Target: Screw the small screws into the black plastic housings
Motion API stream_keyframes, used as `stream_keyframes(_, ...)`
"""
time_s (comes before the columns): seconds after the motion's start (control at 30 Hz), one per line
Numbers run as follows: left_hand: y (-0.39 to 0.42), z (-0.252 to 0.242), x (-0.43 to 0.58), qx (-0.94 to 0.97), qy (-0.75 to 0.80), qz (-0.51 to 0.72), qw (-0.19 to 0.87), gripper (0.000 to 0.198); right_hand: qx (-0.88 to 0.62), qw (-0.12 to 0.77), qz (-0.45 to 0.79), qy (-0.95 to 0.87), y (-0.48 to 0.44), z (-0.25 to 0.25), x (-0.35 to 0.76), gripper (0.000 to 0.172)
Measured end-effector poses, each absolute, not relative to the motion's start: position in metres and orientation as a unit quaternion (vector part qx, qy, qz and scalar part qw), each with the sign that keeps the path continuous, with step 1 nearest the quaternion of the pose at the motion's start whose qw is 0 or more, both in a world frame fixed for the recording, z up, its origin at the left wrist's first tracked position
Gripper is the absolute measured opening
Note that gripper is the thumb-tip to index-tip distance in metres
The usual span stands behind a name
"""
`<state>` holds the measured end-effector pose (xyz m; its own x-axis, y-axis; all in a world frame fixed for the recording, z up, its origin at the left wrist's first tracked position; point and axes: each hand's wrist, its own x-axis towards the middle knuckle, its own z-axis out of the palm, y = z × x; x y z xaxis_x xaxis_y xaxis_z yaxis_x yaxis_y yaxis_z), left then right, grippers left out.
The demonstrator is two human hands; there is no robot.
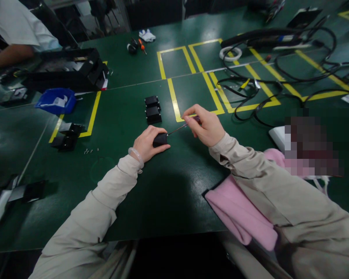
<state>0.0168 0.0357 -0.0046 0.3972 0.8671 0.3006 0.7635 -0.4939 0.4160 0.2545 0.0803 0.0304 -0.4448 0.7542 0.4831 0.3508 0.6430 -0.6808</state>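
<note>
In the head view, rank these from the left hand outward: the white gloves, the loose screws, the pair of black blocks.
1. The pair of black blocks, just beyond the left hand, which grips a small black part.
2. The loose screws, off to its left.
3. The white gloves, far back, straight ahead.

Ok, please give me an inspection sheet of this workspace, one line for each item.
Surface: green table with yellow tape lines.
Work items: small black part; screwdriver, tip at the part.
Clutter: other black parts, loose screws, blue tray, pink cloth.
Fingers: left hand grips the part; right hand pinches the screwdriver.
Cables: black cables tangled, far right.
Surroundings: another person's arm, far left.
</note>
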Motion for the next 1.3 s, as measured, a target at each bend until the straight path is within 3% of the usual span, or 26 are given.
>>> stream_keyframes(0.1, 0.0358, -0.0046, 0.0168, 0.829, 0.49, 0.246, 0.108, 0.038, -0.337, 0.402, 0.249, -0.814, 0.0795, 0.03, 0.2542, 0.012)
stream_keyframes(0.73, 0.0361, -0.0058, 0.0166, 0.832, 0.485, 0.25, 0.103, 0.039, -0.339, 0.4, 0.259, -0.811, 0.0783, 0.0308, 0.2542, 0.018)
stream_keyframes(0.83, 0.0361, -0.0058, 0.0166, 0.832, 0.484, 0.251, 0.103, 0.039, -0.331, 0.404, 0.253, -0.815, 0.0782, 0.0307, 0.2538, 0.011)
stream_keyframes(1.13, 0.036, -0.0051, 0.0171, 0.832, 0.485, 0.248, 0.104, 0.038, -0.328, 0.404, 0.26, -0.813, 0.0791, 0.0303, 0.2539, 0.017)
stream_keyframes(1.3, 0.0363, -0.006, 0.0168, 0.834, 0.48, 0.253, 0.097, 0.039, -0.322, 0.411, 0.257, -0.813, 0.0797, 0.0299, 0.2542, 0.012)
